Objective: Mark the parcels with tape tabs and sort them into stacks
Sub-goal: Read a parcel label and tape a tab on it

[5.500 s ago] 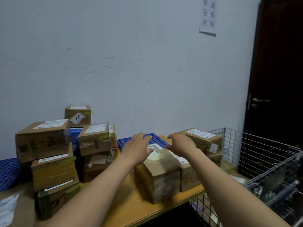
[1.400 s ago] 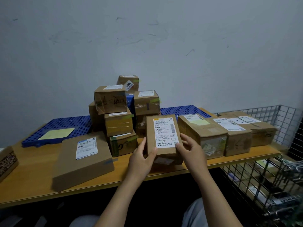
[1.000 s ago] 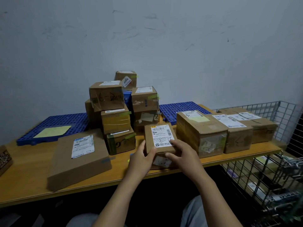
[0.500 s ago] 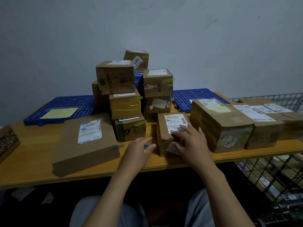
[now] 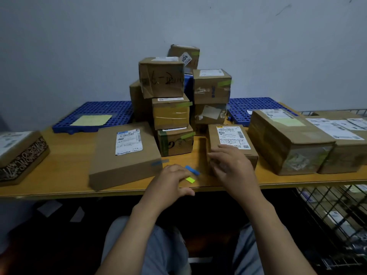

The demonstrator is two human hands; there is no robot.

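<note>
A small brown parcel [image 5: 224, 135] with a white label lies on the wooden table [image 5: 69, 155], right of centre. My right hand [image 5: 232, 169] rests on its near top edge, fingers spread and lightly bent. My left hand [image 5: 168, 183] sits at the table's front edge with relaxed fingers. Its fingertips reach a blue tape tab [image 5: 192, 170] and a yellow-green tape tab [image 5: 190, 179]; I cannot see whether the tabs stick to the fingers or the table. A flat parcel [image 5: 123, 155] with a blue tab lies to the left. A stack of green-tabbed parcels [image 5: 170, 116] stands behind.
Two larger parcels [image 5: 288, 143] sit side by side on the right, above a wire basket [image 5: 327, 215] that holds more packages. Blue plastic grids [image 5: 99, 112] lie along the wall, one carrying a yellow sheet. A patterned box [image 5: 19, 155] sits at the far left.
The small parcel was held upright in both hands, then laid flat on the table. My left hand left it and moved to the tape tabs; my right hand stays on it.
</note>
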